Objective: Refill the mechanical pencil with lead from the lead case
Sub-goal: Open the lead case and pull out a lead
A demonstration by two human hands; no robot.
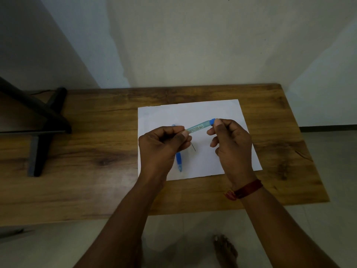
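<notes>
A plain home room: wooden table (96, 151) against bare plastered walls (193, 45), pale floor (173, 238), a bare foot (225, 250)

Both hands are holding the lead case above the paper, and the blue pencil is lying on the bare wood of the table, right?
Not quite: the head view shows the blue mechanical pencil lying on the white paper, not on the bare wooden table. The rest stands: the left hand and right hand hold the lead case above the paper.
</notes>
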